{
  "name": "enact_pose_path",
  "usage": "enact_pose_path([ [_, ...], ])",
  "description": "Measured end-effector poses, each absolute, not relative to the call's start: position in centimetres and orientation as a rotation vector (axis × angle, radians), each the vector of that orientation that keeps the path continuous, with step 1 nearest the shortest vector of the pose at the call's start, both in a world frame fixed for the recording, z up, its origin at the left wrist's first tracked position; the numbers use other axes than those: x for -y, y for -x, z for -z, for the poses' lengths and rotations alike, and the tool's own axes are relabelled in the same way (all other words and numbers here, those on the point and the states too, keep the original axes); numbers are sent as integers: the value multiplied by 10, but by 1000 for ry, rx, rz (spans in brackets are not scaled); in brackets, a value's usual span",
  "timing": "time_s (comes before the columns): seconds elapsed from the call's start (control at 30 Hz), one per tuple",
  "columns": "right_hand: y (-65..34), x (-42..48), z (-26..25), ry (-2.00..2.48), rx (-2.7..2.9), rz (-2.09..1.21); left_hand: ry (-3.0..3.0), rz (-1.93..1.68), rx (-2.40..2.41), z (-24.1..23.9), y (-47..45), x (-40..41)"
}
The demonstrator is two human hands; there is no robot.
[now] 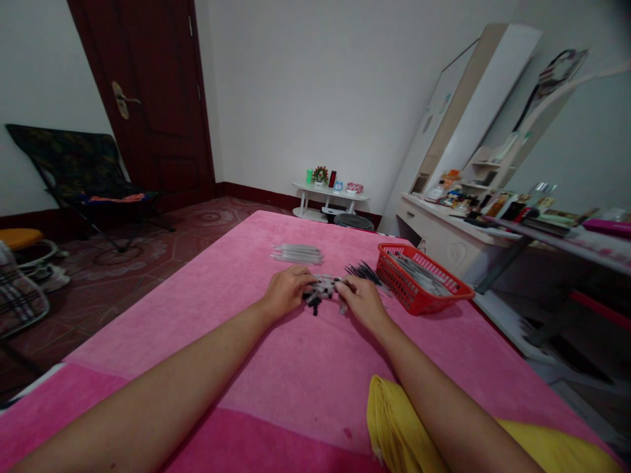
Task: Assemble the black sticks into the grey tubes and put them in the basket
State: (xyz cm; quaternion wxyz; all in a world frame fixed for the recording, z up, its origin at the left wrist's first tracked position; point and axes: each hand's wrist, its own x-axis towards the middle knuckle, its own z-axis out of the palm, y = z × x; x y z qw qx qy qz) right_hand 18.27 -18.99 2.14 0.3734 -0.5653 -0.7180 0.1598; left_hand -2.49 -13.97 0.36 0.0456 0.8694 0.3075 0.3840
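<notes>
Over the pink cloth, both my hands are at a small heap of clear and black plastic pieces [324,288]. My left hand [288,290] is at the heap's left side with its fingers bent together; what is in them is hidden. On the right side, my right hand [363,301] has thumb and fingers pinched together, on something too small to make out. A row of pale, thin sticks like pen barrels [297,253] lies beyond my left hand. Thin dark rods [365,271], resembling pen refills, lie just behind my right hand.
A red plastic basket [419,289] of long thin pale sticks stands at the right on the pink cloth [197,355]. Yellow fabric [394,420] lies under my right forearm. Beyond are a cluttered dressing table [444,226], a low white table [328,196] and a folding chair [83,171].
</notes>
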Motion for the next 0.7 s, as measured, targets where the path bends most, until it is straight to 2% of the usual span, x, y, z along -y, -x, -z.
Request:
enact_pose_path([
  [0.13,-190,190,-29,1583,1965,-340,-2484,-1437,-979,-4,30,131],
  [0.3,-203,192,-37,1539,2365,-337,-1765,-1733,-989,-3,28,120],
  [0.53,-196,189,-31,1505,2211,-273,-998,-1615,-643,-12,19,129],
  [0.6,-192,188,-30,1437,2047,-358,-864,-1549,-618,-12,18,131],
  [0.7,-186,187,-29,1293,1784,-663,-756,-1462,-602,-11,15,133],
])
